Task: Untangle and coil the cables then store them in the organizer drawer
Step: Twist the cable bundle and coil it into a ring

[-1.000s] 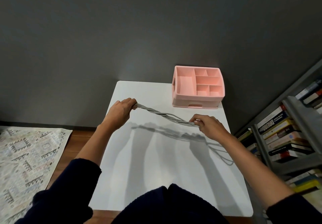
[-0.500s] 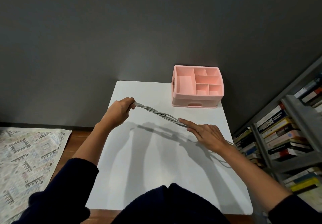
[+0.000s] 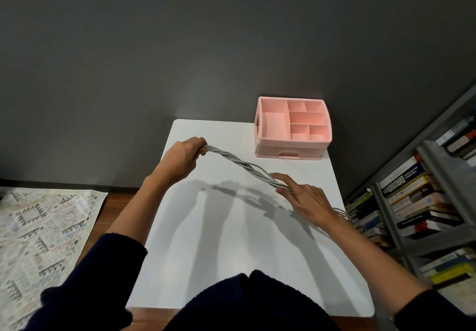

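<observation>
I read this as the untangling step, with coiling and storing not yet begun. My left hand has its fingers curled tight round one end of the grey cables, holding that end up off the table. From there the bundle runs twisted like rope, down and across to my right hand. The right fingers lie nearly straight and spread along the bundle. The strands seem to pass between them rather than being clamped, though I cannot tell exactly which finger sits over which strand. Behind my right wrist the loose tail trails off past the table's edge, toward the bookshelf.

The pink organizer stands beyond the right fingers, well apart from them, at the far corner of the table. Its drawer looks shut and the top compartments show nothing inside.

My judgement is that the next move calls for working the twist out. I would keep the left grip firm as an anchor and let the right fingers comb or turn the strands against the lay until they separate. The risk, I think, is pulling along the length, which would tighten the twist. The hanging tail may also need gathering onto the table first.
</observation>
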